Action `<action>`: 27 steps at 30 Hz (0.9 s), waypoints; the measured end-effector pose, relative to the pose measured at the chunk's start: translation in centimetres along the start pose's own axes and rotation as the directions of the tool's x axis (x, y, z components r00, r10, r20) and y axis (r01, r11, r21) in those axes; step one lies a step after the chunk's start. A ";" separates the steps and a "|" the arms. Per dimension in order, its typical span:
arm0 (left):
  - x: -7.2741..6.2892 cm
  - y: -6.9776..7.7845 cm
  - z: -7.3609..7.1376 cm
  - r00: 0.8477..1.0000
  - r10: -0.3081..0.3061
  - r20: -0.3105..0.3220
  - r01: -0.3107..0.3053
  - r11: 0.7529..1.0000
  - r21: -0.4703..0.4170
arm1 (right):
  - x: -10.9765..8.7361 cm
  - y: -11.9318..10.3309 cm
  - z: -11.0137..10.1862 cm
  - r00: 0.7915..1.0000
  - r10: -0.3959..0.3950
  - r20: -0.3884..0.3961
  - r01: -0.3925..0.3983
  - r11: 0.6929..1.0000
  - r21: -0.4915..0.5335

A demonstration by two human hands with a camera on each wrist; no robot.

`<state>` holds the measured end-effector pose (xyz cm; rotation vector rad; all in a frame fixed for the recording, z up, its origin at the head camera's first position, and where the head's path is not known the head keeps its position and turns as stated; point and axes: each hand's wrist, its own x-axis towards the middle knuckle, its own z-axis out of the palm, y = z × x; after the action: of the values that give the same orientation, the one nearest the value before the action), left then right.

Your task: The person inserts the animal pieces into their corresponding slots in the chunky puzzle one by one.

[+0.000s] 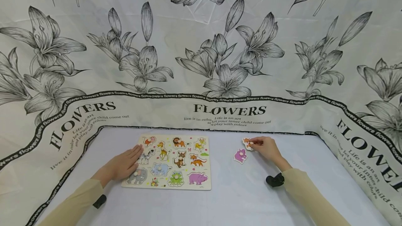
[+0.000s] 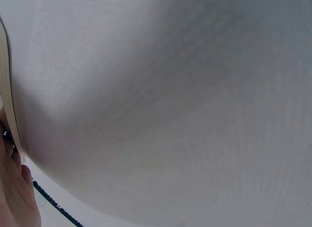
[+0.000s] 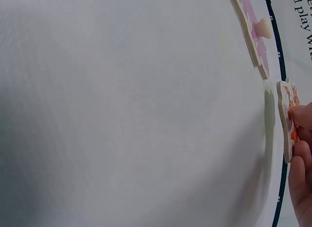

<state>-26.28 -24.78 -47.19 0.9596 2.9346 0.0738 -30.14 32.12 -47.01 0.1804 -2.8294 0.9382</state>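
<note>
A wooden puzzle board with animal pictures lies at the middle left in the head view. My left hand rests on its left edge, fingers extended. In the left wrist view that hand's fingers show at the lower left by the board's rim. My right hand pinches an orange animal puzzle piece between thumb and fingers, to the right of the board. The right wrist view shows this piece tilted on edge, its face partly covered by fingers. Just nearer lies a purple hippo piece with a knob.
A white cloth covers the table. Behind and at the sides stands a flower-printed curtain with black lettered bands. Small black devices show at the left wrist and right wrist.
</note>
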 end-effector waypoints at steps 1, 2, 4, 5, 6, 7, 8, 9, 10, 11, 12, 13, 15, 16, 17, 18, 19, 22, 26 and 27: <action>0.0 0.0 0.0 1.000 -0.004 0.005 0.004 1.000 -0.003 | 0.0 -0.1 0.0 1.000 -0.001 0.002 0.001 1.000 0.003; 0.0 -0.1 0.1 1.000 -0.009 0.009 0.009 1.000 -0.003 | -0.1 -0.3 0.0 1.000 -0.002 0.004 0.002 1.000 0.007; 0.0 -0.1 0.2 1.000 -0.010 0.013 0.010 1.000 -0.006 | -0.2 -0.6 0.0 1.000 -0.006 0.007 0.006 1.000 0.014; 0.0 -0.1 0.2 1.000 -0.009 0.010 0.009 1.000 -0.008 | -0.2 -0.8 0.0 1.000 -0.007 0.008 0.006 1.000 0.016; 0.0 -0.2 0.3 1.000 -0.009 0.008 0.009 1.000 -0.011 | -0.3 -1.0 0.0 1.000 -0.008 0.008 0.007 1.000 0.019; 0.0 -0.2 0.4 1.000 -0.007 0.003 0.007 1.000 -0.014 | -0.4 -1.2 0.0 1.000 -0.007 0.004 0.007 1.000 0.022; 0.0 -0.2 0.4 1.000 -0.003 -0.005 0.003 1.000 -0.016 | -0.4 -1.4 0.0 1.000 -0.011 0.002 0.011 1.000 0.026; 0.0 -0.3 0.4 1.000 0.001 -0.013 -0.001 1.000 -0.018 | -0.5 -1.6 0.0 1.000 -0.014 -0.001 0.014 0.999 0.029; 0.0 -0.3 0.4 1.000 0.003 -0.020 -0.004 1.000 -0.016 | -0.5 -1.8 0.0 1.000 -0.022 -0.004 0.022 0.999 0.030; -0.1 -0.2 0.4 1.000 0.005 -0.025 -0.005 1.000 -0.017 | -0.5 -1.9 0.0 1.000 -0.023 -0.008 0.023 0.999 0.031; 0.0 -0.2 0.4 1.000 0.002 -0.021 -0.003 1.000 -0.017 | -0.6 -2.1 0.1 1.000 -0.029 -0.012 0.029 0.999 0.030; 0.0 -0.2 0.3 1.000 0.003 -0.022 -0.004 1.000 -0.016 | -0.6 -2.2 0.2 0.999 -0.035 -0.016 0.035 0.999 0.030; 0.0 -0.1 0.2 1.000 0.003 -0.018 -0.003 1.000 -0.010 | -0.6 -2.5 0.3 0.999 -0.049 -0.020 0.050 0.998 0.029; 0.0 -0.1 0.2 1.000 0.005 -0.018 -0.005 1.000 -0.007 | -0.7 -2.7 0.4 0.998 -0.056 -0.022 0.057 0.998 0.031; 0.0 0.0 0.2 1.000 0.000 -0.012 0.000 1.000 -0.005 | -0.7 -2.9 0.5 0.998 -0.058 -0.024 0.059 0.998 0.035; 0.0 0.0 0.3 1.000 0.000 -0.012 0.000 1.000 -0.002 | -0.8 -3.1 0.6 0.997 -0.068 -0.025 0.069 0.997 0.036; 0.0 0.0 0.3 1.000 0.000 -0.015 0.000 1.000 0.002 | -0.8 -3.3 0.7 0.997 -0.073 -0.025 0.074 0.996 0.041; 0.0 0.1 0.4 0.999 0.004 -0.031 -0.004 1.000 0.007 | -0.9 -3.9 1.1 0.996 -0.083 -0.021 0.084 0.994 0.065; -0.1 0.1 0.4 0.999 0.008 -0.047 -0.007 1.000 0.006 | -1.1 -4.7 1.5 0.996 -0.085 -0.004 0.085 0.991 0.106; -0.1 0.1 0.4 0.999 0.006 -0.046 -0.006 1.000 0.005 | -1.2 -5.0 1.6 0.996 -0.087 0.002 0.086 0.990 0.116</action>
<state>-26.15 -24.72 -47.61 0.9804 2.9748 0.0905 -28.36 27.26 -45.61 0.3176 -2.7500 1.0848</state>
